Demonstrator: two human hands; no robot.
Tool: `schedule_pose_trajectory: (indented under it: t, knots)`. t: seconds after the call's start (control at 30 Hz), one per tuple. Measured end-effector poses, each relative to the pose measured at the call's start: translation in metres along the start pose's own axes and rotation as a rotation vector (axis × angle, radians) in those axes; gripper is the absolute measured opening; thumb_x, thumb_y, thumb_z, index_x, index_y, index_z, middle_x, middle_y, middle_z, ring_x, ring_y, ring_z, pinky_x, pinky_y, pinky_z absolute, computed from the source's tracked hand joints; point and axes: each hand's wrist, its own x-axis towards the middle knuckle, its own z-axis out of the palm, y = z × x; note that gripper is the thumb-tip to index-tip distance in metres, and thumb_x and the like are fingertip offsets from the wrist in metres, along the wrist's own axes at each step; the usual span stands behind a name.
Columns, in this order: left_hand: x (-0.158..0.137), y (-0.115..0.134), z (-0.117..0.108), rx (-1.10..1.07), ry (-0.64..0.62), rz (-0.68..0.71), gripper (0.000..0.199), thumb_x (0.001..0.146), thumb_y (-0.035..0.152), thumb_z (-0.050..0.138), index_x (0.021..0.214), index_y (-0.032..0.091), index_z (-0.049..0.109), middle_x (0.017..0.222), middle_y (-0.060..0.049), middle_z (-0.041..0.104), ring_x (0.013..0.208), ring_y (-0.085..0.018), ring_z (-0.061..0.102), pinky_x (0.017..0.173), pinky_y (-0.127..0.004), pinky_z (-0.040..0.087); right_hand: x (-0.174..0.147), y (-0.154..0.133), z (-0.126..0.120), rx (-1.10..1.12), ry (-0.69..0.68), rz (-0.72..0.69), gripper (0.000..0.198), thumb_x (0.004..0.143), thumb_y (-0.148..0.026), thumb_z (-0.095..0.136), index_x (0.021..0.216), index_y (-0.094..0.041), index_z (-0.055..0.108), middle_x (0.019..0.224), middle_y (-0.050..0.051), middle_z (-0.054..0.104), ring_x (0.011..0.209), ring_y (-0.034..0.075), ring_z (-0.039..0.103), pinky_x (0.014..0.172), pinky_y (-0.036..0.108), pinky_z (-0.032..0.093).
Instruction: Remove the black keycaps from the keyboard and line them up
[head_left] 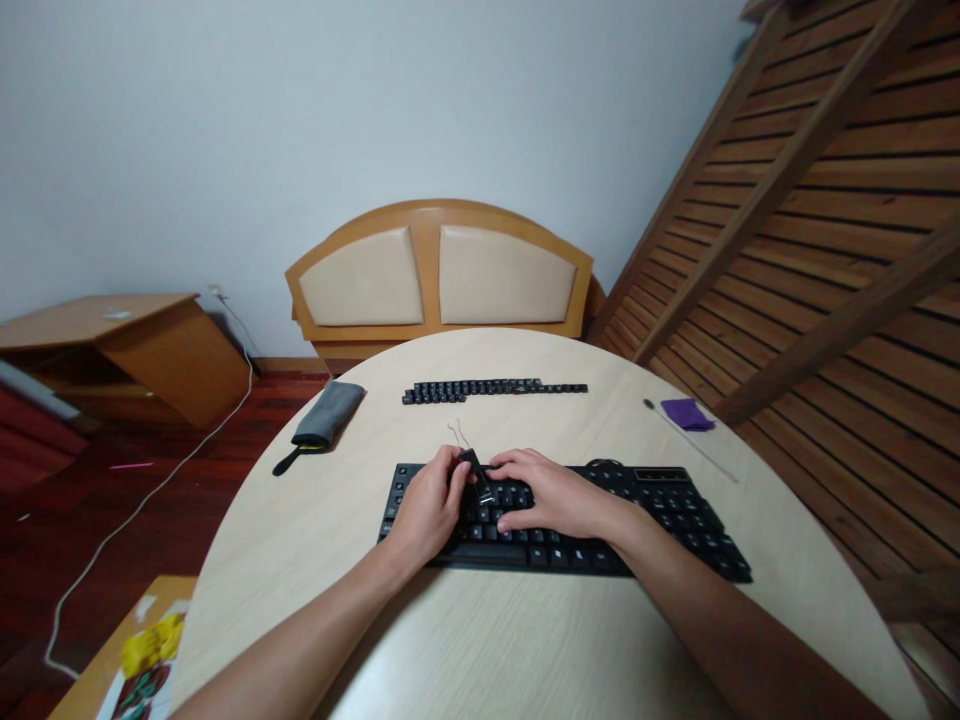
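A black keyboard [585, 555] lies flat across the table, and some of its keys are covered by my hands. My left hand [433, 500] is closed around a black keycap puller [475, 472]. Thin wire loops stick out of the puller's far end, while its metal-tipped near end points down at the keys in the middle of the keyboard. Just right of the puller, my right hand [551, 492] rests on the keys with thumb and fingers apart, holding nothing. Beyond the keyboard, loose black keycaps [480, 388] stand lined up in rows.
On the round table [480, 640], a grey pouch [330, 415] lies at the left. A purple cloth [687, 414] and a thin long-handled brush [690, 440] lie at the right. A padded headboard [431, 270] stands behind, with a slatted wooden panel [810, 200] to the right.
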Motion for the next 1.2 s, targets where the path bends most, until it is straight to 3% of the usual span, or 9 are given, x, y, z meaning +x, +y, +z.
schedule_pose_trajectory:
  t: [0.33,0.7,0.87,1.2]
  knots:
    - [-0.002,0.002,0.001,0.006,-0.062,0.092,0.018,0.100,0.031,0.036,0.097,0.022,0.050,0.087,-0.004,0.064,0.079,-0.019,0.060,0.074,-0.030,0.042,0.000,0.001,0.011,-0.016,0.127,-0.112,0.039,0.074,-0.041,0.078,0.107,-0.022,0.066,0.121,0.007,0.062,0.115,0.023,0.053,0.102,0.040,0.041]
    - [-0.005,0.003,0.002,0.114,-0.103,0.168,0.016,0.099,0.028,0.038,0.092,0.021,0.051,0.083,-0.003,0.063,0.074,-0.019,0.060,0.069,-0.028,0.042,0.001,0.000,0.011,-0.041,0.122,-0.106,0.030,0.078,-0.042,0.075,0.100,-0.022,0.068,0.118,0.006,0.062,0.113,0.024,0.054,0.100,0.040,0.042]
    - [-0.008,0.006,-0.001,0.166,-0.136,0.266,0.011,0.096,0.024,0.042,0.095,0.021,0.053,0.089,-0.006,0.067,0.078,-0.020,0.063,0.070,-0.028,0.043,0.003,-0.005,0.012,-0.118,0.133,-0.079,0.016,0.084,-0.035,0.068,0.093,-0.022,0.069,0.114,0.005,0.064,0.109,0.023,0.056,0.096,0.039,0.043]
    - [-0.002,0.001,0.002,-0.011,-0.060,0.065,0.015,0.097,0.033,0.042,0.086,0.023,0.045,0.074,-0.003,0.068,0.069,-0.020,0.065,0.066,-0.029,0.044,0.004,-0.008,0.016,-0.053,0.185,-0.042,0.011,0.081,-0.032,0.072,0.087,-0.023,0.068,0.112,0.005,0.063,0.109,0.022,0.055,0.096,0.039,0.043]
